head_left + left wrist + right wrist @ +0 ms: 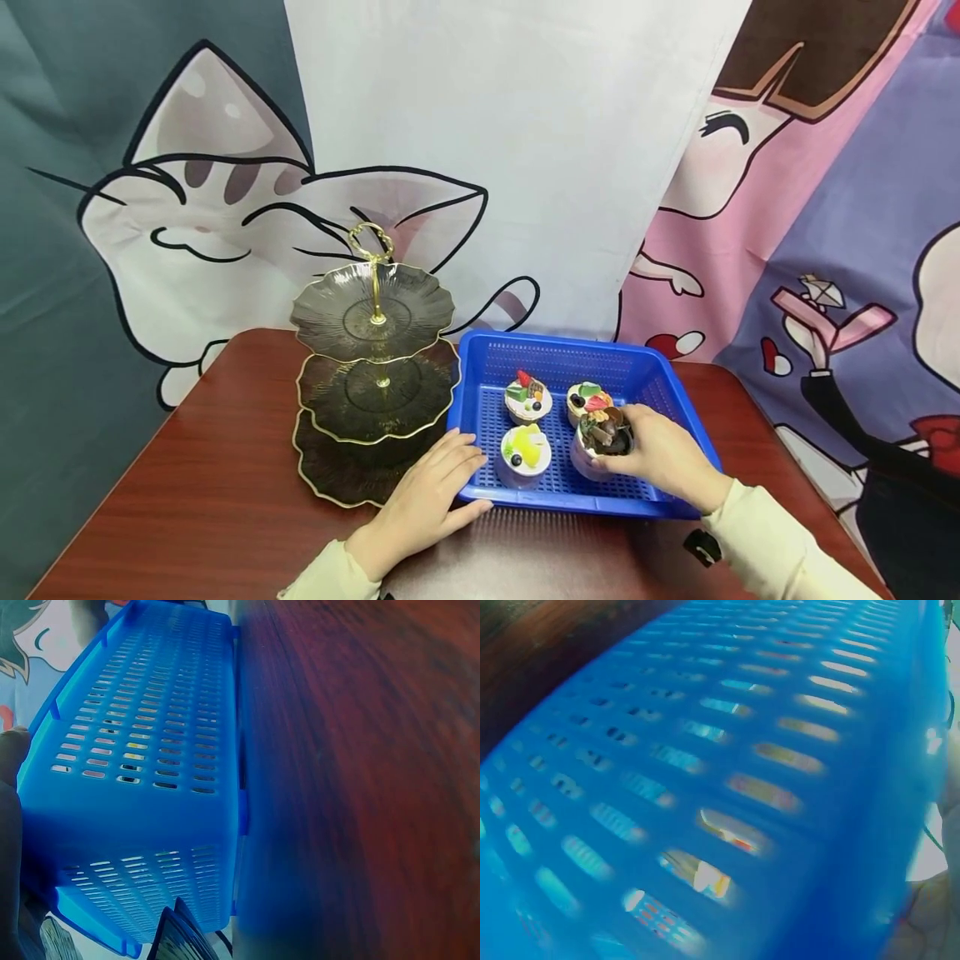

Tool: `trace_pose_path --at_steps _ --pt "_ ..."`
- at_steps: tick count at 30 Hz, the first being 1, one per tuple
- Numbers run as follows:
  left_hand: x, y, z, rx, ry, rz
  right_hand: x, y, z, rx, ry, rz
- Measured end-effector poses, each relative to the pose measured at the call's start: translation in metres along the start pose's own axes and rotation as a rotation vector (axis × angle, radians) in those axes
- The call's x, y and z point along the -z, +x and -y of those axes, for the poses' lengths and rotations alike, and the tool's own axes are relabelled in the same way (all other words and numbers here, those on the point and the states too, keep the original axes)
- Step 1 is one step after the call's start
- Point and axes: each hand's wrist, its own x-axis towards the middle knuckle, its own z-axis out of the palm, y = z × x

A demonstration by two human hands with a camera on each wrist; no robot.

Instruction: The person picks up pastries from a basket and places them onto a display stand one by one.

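In the head view my right hand (667,450) grips a chocolate-topped cupcake (609,435) in a pale cup, thumb at the front and fingers behind. That cupcake is at the right front inside the blue plastic basket (577,503). Beside it are a cupcake with yellow fruit (528,448), one with a strawberry and a wafer (528,400), and one with green and red fruit (587,393), partly hidden. My left hand (426,502) rests at the basket's front left corner, fingers extended. The basket's perforated wall fills much of the left wrist view (127,817) and right wrist view (795,877).
Left of the basket stands a three-tier dark plate stand (375,392) with gold rims and a gold ring handle (371,242). Both stand on a reddish-brown table (180,483). A cartoon-printed cloth (487,125) hangs behind the table.
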Motion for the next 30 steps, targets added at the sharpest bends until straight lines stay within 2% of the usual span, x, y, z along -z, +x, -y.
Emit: trace_pose_path --at_steps 22,30 --pt "0.001 -0.001 -0.001 -0.004 0.001 -0.017 0.033 0.006 0.018 0.062 0.011 -0.006" --pt "0.0 -0.001 -0.001 -0.007 0.008 -0.022 0.044 0.01 0.027 0.077 0.031 0.021"
